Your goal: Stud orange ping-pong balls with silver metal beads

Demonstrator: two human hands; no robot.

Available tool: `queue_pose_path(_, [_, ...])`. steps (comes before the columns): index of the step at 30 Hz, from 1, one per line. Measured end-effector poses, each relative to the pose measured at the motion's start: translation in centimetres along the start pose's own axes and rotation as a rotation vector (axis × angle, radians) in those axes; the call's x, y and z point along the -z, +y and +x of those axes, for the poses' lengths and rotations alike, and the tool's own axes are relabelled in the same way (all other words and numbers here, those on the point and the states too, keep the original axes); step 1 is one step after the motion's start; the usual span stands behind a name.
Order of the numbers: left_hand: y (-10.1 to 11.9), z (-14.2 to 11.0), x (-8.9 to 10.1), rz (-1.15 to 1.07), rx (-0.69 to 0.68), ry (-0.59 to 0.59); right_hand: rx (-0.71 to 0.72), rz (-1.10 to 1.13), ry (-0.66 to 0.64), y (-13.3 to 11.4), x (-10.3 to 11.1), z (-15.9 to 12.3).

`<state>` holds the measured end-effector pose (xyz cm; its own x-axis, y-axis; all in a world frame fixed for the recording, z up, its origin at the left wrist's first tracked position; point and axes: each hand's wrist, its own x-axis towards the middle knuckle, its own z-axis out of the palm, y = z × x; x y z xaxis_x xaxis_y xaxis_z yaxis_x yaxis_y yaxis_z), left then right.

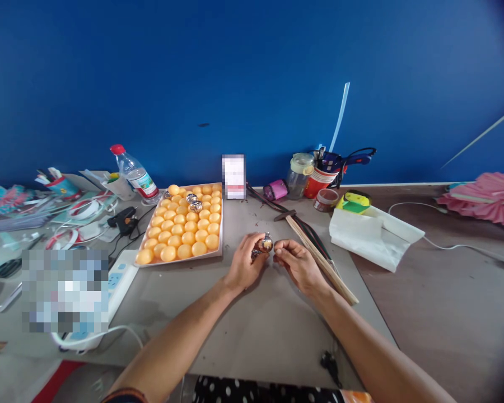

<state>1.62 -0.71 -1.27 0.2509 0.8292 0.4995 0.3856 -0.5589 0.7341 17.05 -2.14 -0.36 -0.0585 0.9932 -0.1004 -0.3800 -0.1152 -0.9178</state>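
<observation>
Over the middle of the table, my left hand (246, 266) is closed around a shiny silver ball (266, 244) that looks mirror-like. My right hand (301, 264) is just right of the ball, thumb and fingers pinched together; what sits between those fingertips, if anything, is too small to make out. To the left stands a shallow box (221, 224) filled with rows of orange balls (187, 238). A few silver balls (196, 206) lie on top of the orange ones near the back.
Wooden sticks (325, 263) and black cords lie right of my hands. Behind are a purple roll (276, 190), a clear jar (299, 178) and a red cup of tools (319, 182). White paper (369, 235) lies right; a power strip (124, 274) and bottle (140, 180) stand left.
</observation>
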Motion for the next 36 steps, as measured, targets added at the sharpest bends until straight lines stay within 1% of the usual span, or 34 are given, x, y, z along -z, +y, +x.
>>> queue_pose_path(5, [0.1,-0.1,0.0,0.010,-0.042,-0.033,0.001,-0.036,-0.001,0.2,0.1,0.1])
queue_pose_path(11, [-0.2,-0.1,0.0,0.024,-0.075,-0.057,-0.007,-0.080,0.039,0.3,0.0,0.2])
queue_pose_path(16, [-0.1,-0.2,0.0,0.051,-0.105,-0.055,-0.031,-0.098,0.055,0.5,-0.3,0.1])
queue_pose_path(21, [0.0,-0.2,-0.1,0.071,-0.126,-0.065,0.016,-0.107,0.082,0.7,-0.4,0.0])
queue_pose_path(23, [0.0,-0.3,-0.2,0.075,-0.133,-0.070,0.007,-0.115,0.079,0.8,-0.5,0.0])
queue_pose_path(28, [0.2,-0.4,-0.3,0.062,-0.131,-0.093,-0.036,-0.142,0.075,0.8,-0.6,-0.2])
queue_pose_path(31, [0.5,-0.3,-0.3,0.035,-0.082,-0.071,-0.038,-0.142,0.048,0.7,-0.2,0.0])
queue_pose_path(33, [0.5,-0.2,-0.2,0.024,-0.054,-0.064,-0.008,-0.171,0.045,0.6,0.3,0.3])
queue_pose_path(34, [0.5,-0.2,-0.2,0.022,-0.046,-0.059,0.034,-0.229,0.063,0.6,0.6,0.5])
queue_pose_path(36, [0.3,-0.1,-0.1,0.023,-0.031,-0.031,0.185,-0.459,0.103,0.7,1.2,0.7])
